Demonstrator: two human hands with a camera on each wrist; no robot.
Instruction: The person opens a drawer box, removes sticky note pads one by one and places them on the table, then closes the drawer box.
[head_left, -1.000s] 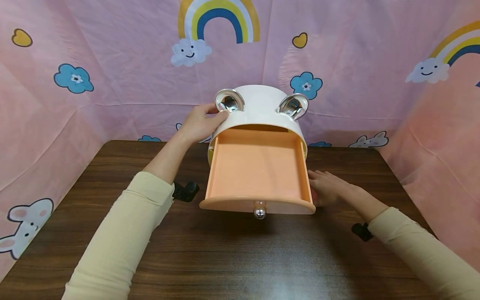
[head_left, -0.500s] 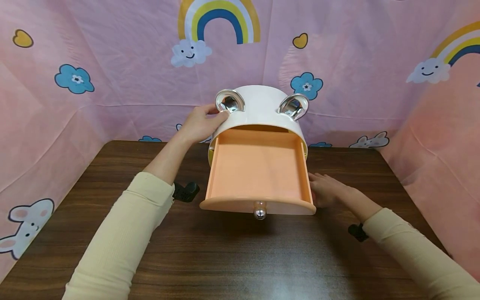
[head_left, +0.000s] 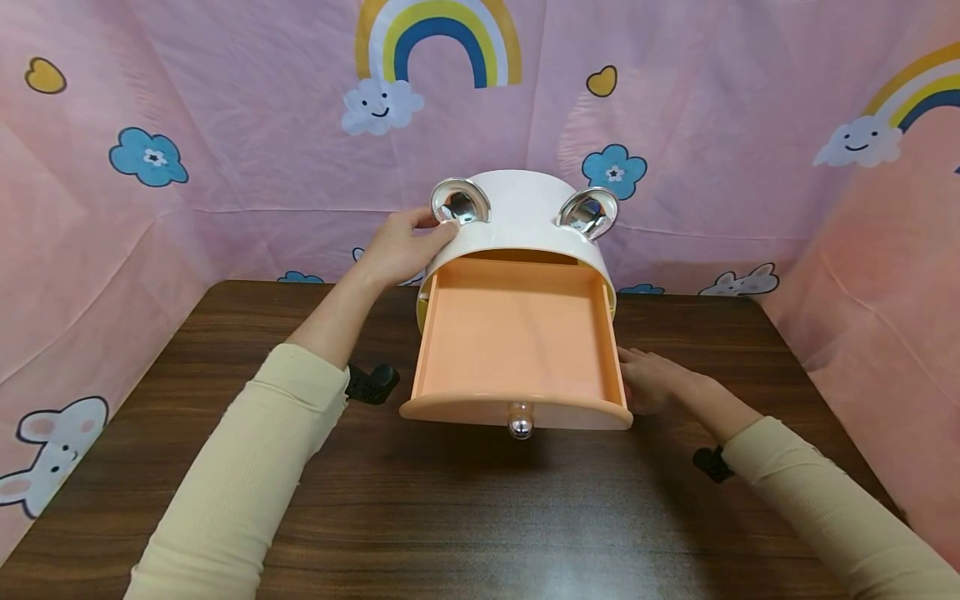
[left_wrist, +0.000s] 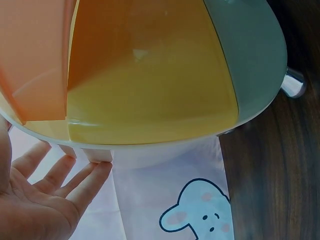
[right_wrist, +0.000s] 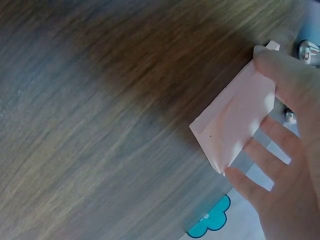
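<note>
A white-shelled storage box (head_left: 521, 204) with silver ears stands at the back middle. Its peach drawer (head_left: 525, 333) is pulled out and nothing lies in it; a silver knob (head_left: 521, 423) sits on the front. My left hand (head_left: 405, 246) rests on the shell by the left ear. In the left wrist view its extended fingers (left_wrist: 92, 187) touch the shell's outer side. My right hand (head_left: 648, 379), partly hidden by the drawer, is low at its right side. In the right wrist view that hand pinches a flat pale pink piece with a creased face (right_wrist: 237, 112) between thumb and fingers.
The box stands on a dark wooden table (head_left: 480, 517). Pink cloth (head_left: 285, 125) printed with rainbows and clouds rises behind it and at both sides. Yellow (left_wrist: 150, 75) and green (left_wrist: 255, 60) panels show on the box's front in the left wrist view.
My right hand and forearm have shifted slightly lower and leftward beside the drawer since a second ago. The left hand, the box and its drawer have stayed put.
</note>
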